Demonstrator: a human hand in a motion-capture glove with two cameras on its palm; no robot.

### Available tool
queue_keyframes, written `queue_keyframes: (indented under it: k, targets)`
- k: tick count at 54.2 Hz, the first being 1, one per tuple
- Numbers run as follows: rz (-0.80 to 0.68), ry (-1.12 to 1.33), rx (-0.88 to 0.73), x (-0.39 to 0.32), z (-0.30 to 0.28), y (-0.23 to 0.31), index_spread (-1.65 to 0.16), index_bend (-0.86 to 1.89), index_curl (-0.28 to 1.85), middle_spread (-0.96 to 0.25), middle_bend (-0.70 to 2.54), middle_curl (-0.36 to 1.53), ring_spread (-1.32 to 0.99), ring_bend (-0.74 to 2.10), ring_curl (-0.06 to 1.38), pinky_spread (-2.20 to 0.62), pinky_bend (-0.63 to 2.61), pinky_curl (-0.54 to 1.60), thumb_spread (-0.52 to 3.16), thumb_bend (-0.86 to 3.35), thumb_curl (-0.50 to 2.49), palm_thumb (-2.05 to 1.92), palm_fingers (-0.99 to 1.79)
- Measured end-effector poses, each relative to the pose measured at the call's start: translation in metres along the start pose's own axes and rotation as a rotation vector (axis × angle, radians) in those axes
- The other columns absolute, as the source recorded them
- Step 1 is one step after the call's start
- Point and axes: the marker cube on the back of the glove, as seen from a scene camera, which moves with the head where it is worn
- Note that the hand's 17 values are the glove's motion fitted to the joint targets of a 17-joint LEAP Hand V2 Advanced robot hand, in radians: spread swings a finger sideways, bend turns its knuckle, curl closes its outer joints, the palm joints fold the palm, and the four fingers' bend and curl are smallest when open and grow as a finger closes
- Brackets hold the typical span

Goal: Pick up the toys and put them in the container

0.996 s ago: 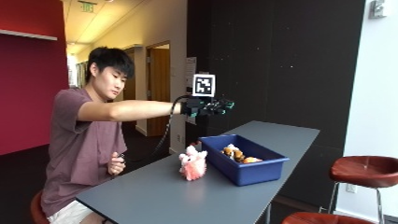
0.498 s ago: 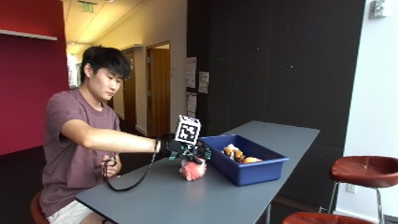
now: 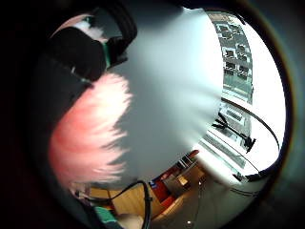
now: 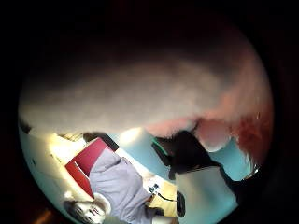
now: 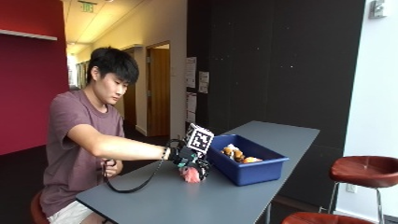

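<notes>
A pink furry toy (image 5: 191, 174) stands on the grey table (image 5: 187, 200) just beside the near end of the blue container (image 5: 249, 165). My gloved right hand (image 5: 188, 158) has come down on top of it, and the fingers curl round its fur. In the little finger side palm view the pink fur (image 3: 90, 138) lies against the palm, with a black finger (image 3: 76, 52) wrapped over it. The toy (image 4: 140, 93) also fills much of the thumb side palm view. Several small orange and white toys (image 5: 236, 154) lie in the container.
The person's bare left hand (image 5: 110, 168) stays by the torso at the table's near edge. Two brown stools (image 5: 367, 170) stand to the right of the table. Bare tabletop (image 5: 280, 133) stretches beyond the container toward the far end.
My right hand dropped from above the container to the pink toy beside it and closed round the toy. The toy remains on the table.
</notes>
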Motion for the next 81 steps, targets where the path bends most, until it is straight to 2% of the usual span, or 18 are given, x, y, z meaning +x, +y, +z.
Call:
queue_keyframes:
  k: [6,10,18,27,30,32,35,39,43,50,51,52,53,54,57,63,75,81]
  targets:
    - [-0.045,-0.017,0.055,0.001,0.002,0.001,-0.25,0.08,0.01,-0.08,0.60,0.40,-0.16,0.90,0.46,-0.08,1.02,0.40,1.08,-0.01,0.30,0.10,0.16]
    - [-0.066,-0.047,0.070,0.004,0.002,0.006,-0.25,0.29,0.08,-0.15,0.74,0.46,-0.23,0.95,0.49,-0.14,0.89,0.36,1.10,0.00,0.31,0.14,0.40]
    - [-0.040,-0.071,0.137,-0.015,0.010,0.005,-0.22,0.42,0.15,-0.21,0.91,0.56,-0.34,1.13,0.55,-0.27,0.89,0.37,1.16,0.01,0.33,0.21,0.76]
    - [0.156,0.101,0.227,-0.005,0.018,0.012,-0.22,0.67,0.25,-0.26,1.02,0.65,-0.39,1.21,0.61,-0.33,0.92,0.41,1.25,0.01,0.32,0.25,0.98]
    - [0.379,0.349,0.262,0.009,0.020,0.015,-0.22,0.75,0.29,-0.27,1.05,0.68,-0.39,1.23,0.63,-0.34,0.94,0.43,1.29,0.02,0.32,0.27,1.04]
    - [0.356,0.390,0.319,-0.003,0.020,0.020,-0.22,0.77,0.31,-0.28,1.06,0.70,-0.39,1.25,0.64,-0.35,0.95,0.44,1.31,0.01,0.32,0.27,1.05]
    - [0.177,0.270,0.439,-0.043,0.017,0.031,-0.21,0.82,0.34,-0.28,1.07,0.73,-0.39,1.27,0.66,-0.36,0.97,0.46,1.34,0.02,0.31,0.27,1.06]
    - [0.157,0.213,0.554,-0.076,0.014,0.042,-0.21,0.86,0.37,-0.29,1.09,0.76,-0.39,1.29,0.67,-0.36,1.00,0.48,1.39,0.03,0.31,0.30,1.08]
    - [0.046,0.242,0.575,-0.079,0.017,0.057,-0.21,0.89,0.41,-0.29,1.10,0.78,-0.38,1.32,0.68,-0.37,1.02,0.49,1.42,0.04,0.32,0.32,1.07]
    - [0.244,0.193,0.523,-0.067,0.014,0.069,-0.21,0.91,0.45,-0.30,1.12,0.83,-0.38,1.34,0.69,-0.37,1.04,0.51,1.46,0.05,0.32,0.35,1.04]
    - [0.238,0.182,0.514,-0.067,0.012,0.071,-0.21,1.06,0.50,-0.34,0.56,0.71,-0.38,1.48,0.73,-0.37,1.20,0.56,1.46,0.05,0.32,0.36,0.68]
    - [0.218,0.165,0.505,-0.068,0.010,0.074,-0.21,0.97,0.50,-0.31,1.05,0.86,-0.37,1.40,0.72,-0.37,1.10,0.55,1.47,0.05,0.32,0.36,1.00]
    - [0.188,0.150,0.494,-0.068,0.007,0.077,-0.21,1.09,0.53,-0.34,0.45,0.69,-0.38,1.53,0.74,-0.37,1.25,0.58,1.47,0.05,0.32,0.36,0.65]
    - [0.155,0.138,0.482,-0.069,0.004,0.081,-0.21,1.00,0.52,-0.33,1.00,0.86,-0.37,1.43,0.72,-0.36,1.12,0.55,1.47,0.06,0.32,0.37,0.99]
    - [0.111,0.076,0.456,-0.073,-0.011,0.091,-0.21,0.97,0.50,-0.33,1.04,0.85,-0.38,1.40,0.70,-0.37,1.10,0.52,1.47,0.06,0.33,0.38,1.01]
    - [0.188,-0.096,0.479,-0.078,-0.051,0.102,-0.21,0.96,0.54,-0.33,1.11,0.90,-0.37,1.41,0.71,-0.36,1.09,0.54,1.48,0.06,0.33,0.40,0.99]
    - [0.164,0.029,0.526,-0.043,-0.124,0.121,-0.21,0.94,0.61,-0.32,1.13,0.96,-0.36,1.42,0.70,-0.36,1.10,0.54,1.47,0.05,0.33,0.42,0.98]
    - [0.231,-0.094,0.578,-0.040,-0.175,0.121,-0.21,0.93,0.64,-0.32,1.13,0.98,-0.36,1.43,0.70,-0.36,1.11,0.55,1.47,0.05,0.33,0.43,0.97]
